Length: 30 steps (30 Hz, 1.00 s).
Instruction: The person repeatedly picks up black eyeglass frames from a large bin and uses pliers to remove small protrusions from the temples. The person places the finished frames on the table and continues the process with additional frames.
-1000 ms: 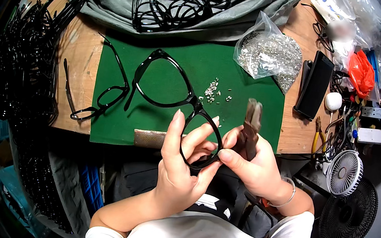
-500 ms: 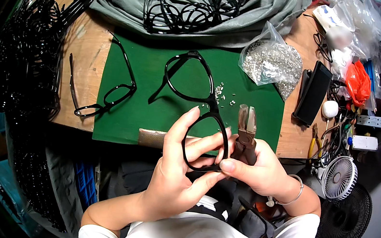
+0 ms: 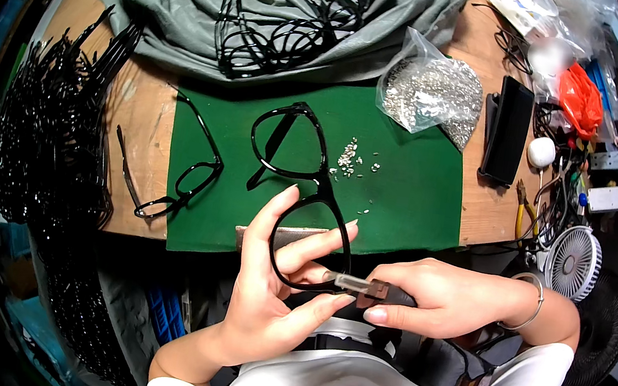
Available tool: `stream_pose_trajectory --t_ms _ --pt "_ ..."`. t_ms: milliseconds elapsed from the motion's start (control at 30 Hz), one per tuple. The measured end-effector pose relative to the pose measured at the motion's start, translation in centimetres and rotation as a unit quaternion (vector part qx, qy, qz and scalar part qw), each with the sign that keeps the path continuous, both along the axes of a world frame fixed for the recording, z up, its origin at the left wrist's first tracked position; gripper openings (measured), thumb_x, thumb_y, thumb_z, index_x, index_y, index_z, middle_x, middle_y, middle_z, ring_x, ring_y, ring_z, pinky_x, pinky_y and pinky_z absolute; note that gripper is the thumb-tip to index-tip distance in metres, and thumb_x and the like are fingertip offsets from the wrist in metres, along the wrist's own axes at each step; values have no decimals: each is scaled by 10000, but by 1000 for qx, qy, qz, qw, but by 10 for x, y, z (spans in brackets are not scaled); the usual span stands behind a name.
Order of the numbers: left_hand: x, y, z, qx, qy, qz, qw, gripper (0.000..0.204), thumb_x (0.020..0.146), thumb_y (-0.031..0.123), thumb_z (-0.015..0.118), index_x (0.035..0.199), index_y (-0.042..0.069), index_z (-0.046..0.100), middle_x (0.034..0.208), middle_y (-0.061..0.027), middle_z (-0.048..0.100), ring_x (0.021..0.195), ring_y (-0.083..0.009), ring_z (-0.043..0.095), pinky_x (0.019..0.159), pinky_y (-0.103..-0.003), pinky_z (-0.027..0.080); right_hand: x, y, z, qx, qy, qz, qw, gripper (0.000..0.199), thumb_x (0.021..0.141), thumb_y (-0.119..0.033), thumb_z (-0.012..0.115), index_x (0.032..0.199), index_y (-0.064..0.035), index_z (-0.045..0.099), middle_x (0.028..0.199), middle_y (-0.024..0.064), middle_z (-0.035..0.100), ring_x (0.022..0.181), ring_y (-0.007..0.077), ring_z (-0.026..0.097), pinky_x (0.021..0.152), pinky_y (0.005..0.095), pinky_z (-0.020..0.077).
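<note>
A glossy black eyeglass frame [image 3: 320,187] is in my left hand [image 3: 262,301], tilted with one lens rim toward me and the other over the mat. My left fingers pass behind and through the near rim, while the thumb presses its lower corner. One temple arm extends behind the far rim; I see none at the near end. My right hand [image 3: 440,300] is wrapped around a pair of pliers [image 3: 380,291]. Their jaws point left and meet the frame's near corner, beside my left thumb. What lies between the jaws is too small to tell.
Small silvery pieces [image 3: 349,157] lie scattered on the green mat [image 3: 421,209], near a plastic bag [image 3: 417,98] of them. Another black frame [image 3: 181,195] rests left. Black frames hang [image 3: 55,142] at the far left and lie on grey cloth [image 3: 166,31]. A phone [image 3: 509,130] stands right.
The pliers have swung from pointing away from me to pointing left, and their jaws now reach the frame's near corner. My right hand turned with them; its thumb left the frame.
</note>
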State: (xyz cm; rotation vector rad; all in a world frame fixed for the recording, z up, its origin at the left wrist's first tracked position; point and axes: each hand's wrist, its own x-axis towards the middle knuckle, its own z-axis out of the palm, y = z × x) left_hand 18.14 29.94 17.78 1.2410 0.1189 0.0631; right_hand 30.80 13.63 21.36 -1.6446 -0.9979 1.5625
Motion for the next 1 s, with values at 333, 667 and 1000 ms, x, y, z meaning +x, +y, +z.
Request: stream_pose_trajectory --t_ms 333,667,1000 --pt "3 -9 1 14 33 34 999 874 726 -89 598 1327 49 -21 1215 -237 435 951 -216 570 777 -271 498 -8 2 -7 -10 -194 -8 981 352 817 -287 564 762 60 544 581 202 550 564 354 564 546 385 453" --pt "7 -6 -5 17 58 29 998 847 716 -94 598 1317 55 19 1156 -212 472 758 -94 553 707 -218 464 1 -9 -39 -31 -47 -95 994 309 840 -277 536 917 22 539 737 149 583 695 246 581 631 333 445" --pt "-23 -21 -23 -41 57 62 996 690 747 -72 545 1269 78 119 963 -200 539 734 -187 596 732 -299 484 29 -5 -95 26 -434 -165 885 169 679 -40 592 814 4 502 751 169 538 733 343 547 651 404 448"
